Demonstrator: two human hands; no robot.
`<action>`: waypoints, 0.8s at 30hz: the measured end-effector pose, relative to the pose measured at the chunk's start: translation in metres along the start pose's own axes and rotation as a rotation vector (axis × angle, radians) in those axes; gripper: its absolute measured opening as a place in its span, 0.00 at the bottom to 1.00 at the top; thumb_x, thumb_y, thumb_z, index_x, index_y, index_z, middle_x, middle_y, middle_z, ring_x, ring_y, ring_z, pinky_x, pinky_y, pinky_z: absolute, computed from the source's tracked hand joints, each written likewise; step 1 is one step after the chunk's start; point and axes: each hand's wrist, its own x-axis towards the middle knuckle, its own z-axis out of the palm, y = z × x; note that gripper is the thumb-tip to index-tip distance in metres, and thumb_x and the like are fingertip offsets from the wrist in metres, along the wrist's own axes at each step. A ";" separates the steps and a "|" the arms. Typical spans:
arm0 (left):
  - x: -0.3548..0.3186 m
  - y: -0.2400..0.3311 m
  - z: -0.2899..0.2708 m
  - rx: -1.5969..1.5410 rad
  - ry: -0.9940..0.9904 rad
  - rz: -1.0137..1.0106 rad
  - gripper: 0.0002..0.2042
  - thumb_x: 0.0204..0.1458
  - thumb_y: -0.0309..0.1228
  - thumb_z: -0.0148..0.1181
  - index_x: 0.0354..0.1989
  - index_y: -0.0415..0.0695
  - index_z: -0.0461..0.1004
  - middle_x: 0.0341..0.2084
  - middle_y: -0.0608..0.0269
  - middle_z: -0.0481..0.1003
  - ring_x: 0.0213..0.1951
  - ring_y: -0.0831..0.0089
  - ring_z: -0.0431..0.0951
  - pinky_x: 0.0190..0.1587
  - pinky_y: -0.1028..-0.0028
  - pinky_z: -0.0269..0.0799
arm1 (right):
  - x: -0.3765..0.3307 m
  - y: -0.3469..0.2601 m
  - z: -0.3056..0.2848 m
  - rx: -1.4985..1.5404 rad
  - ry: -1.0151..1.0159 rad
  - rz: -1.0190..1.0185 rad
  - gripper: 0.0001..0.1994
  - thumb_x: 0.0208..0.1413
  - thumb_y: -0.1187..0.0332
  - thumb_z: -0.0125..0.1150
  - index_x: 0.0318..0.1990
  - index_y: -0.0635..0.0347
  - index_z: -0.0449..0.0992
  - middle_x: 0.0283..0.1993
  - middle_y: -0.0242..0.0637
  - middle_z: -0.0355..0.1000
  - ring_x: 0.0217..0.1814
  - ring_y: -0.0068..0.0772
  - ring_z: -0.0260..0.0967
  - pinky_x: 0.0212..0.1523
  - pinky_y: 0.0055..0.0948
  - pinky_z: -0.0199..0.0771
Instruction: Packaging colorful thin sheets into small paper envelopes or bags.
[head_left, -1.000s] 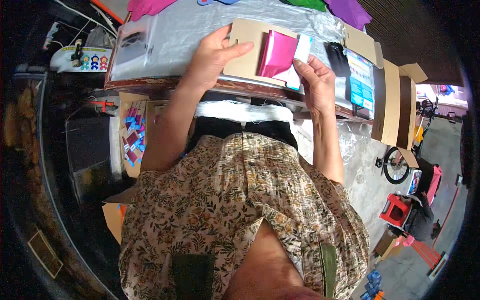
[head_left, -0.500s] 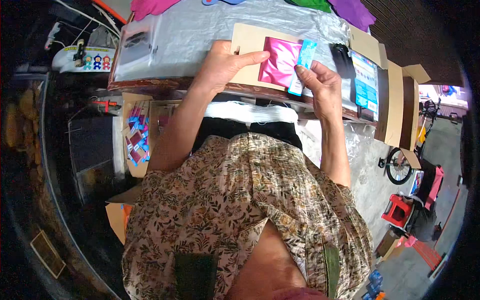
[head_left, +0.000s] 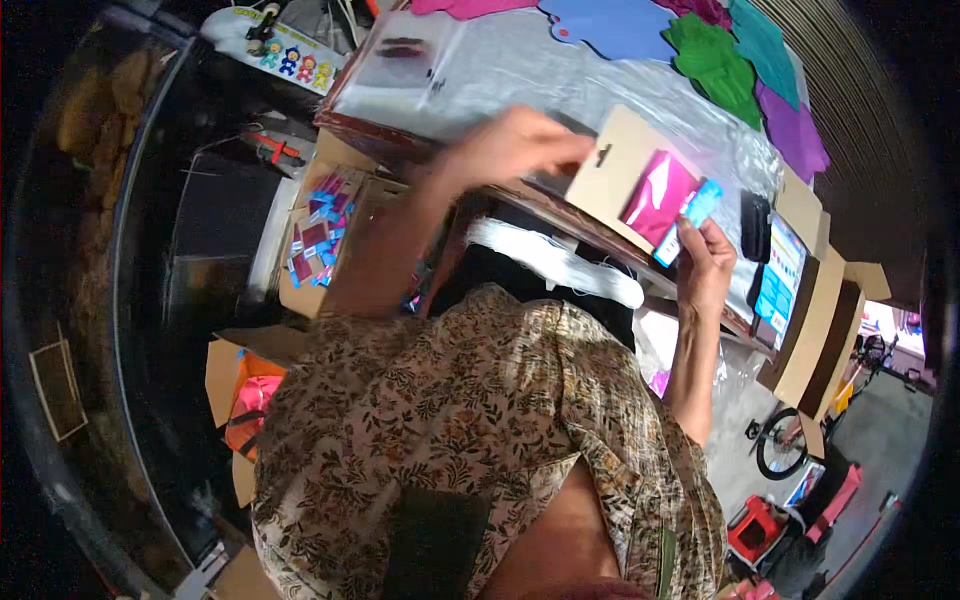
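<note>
Moved off the flat beige cardboard card [head_left: 608, 188], left hand [head_left: 513, 147] blurs, grip unreadable; right hand [head_left: 708, 252] grasps blue-white label strip [head_left: 704, 203]. Shiny magenta packet [head_left: 660, 194] already lies on card, above counter [head_left: 580, 85] near edge; fastening unclear.

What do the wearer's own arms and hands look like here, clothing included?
Both the left hand and the right hand are ungloved; the left is too blurred for finer detail. The forearms are bare, with no cables. The loose beige-brown cloth garment has a dark leaf-and-flower print and a dark green cloth patch.
</note>
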 end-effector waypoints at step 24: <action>-0.041 -0.104 -0.227 0.176 0.577 -0.199 0.15 0.54 0.37 0.69 0.45 0.41 0.83 0.34 0.66 0.84 0.35 0.80 0.79 0.41 0.78 0.75 | 0.002 0.003 -0.004 0.144 -0.049 -0.003 0.06 0.58 0.76 0.64 0.43 0.64 0.79 0.38 0.29 0.79 0.36 0.17 0.72 0.42 0.19 0.70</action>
